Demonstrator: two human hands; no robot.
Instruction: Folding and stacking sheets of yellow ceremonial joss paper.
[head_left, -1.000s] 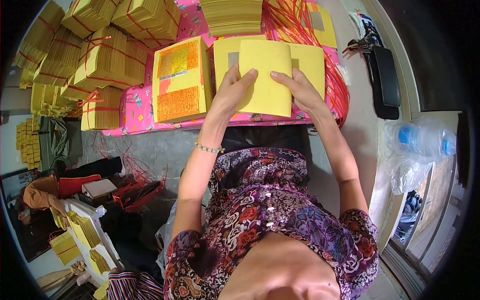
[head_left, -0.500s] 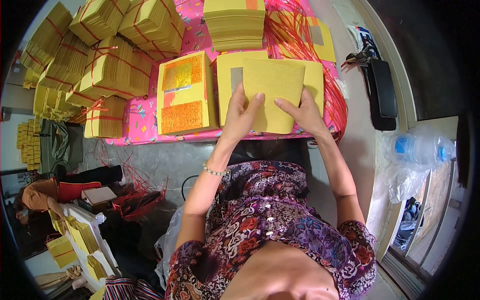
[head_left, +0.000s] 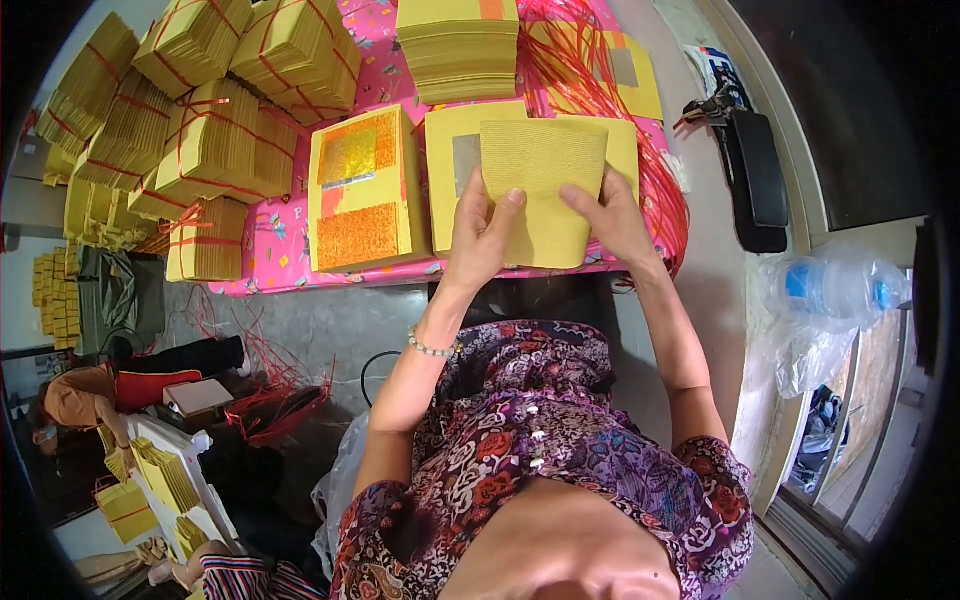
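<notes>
A bundle of yellow paper sheets (head_left: pixel 545 190) is held upright over the table's near edge, between my two hands. My left hand (head_left: pixel 485 225) grips its left side, thumb across the front. On the right side my right hand (head_left: pixel 612 215) grips it, thumb also on the front face; the other fingers are mostly hidden behind the sheets. Behind the bundle lie yellow sheets with a silver patch (head_left: pixel 467 160), partly covered. Just left stands a yellow paper stack (head_left: pixel 335 198) with orange and gold panels on top.
A tall yellow stack (head_left: pixel 457 55) stands farther back on the pink patterned tablecloth (head_left: pixel 275 240). Red plastic ties (head_left: pixel 650 170) trail along the table's right side. Tied yellow bundles (head_left: pixel 205 150) are piled at the left. Other people, one in a brown sleeve (head_left: pixel 85 390), are at lower left.
The bundle in my hands has straightened, and its top edge is more even. My right thumb has shifted slightly upward and to the right. The whole view has moved a little.
</notes>
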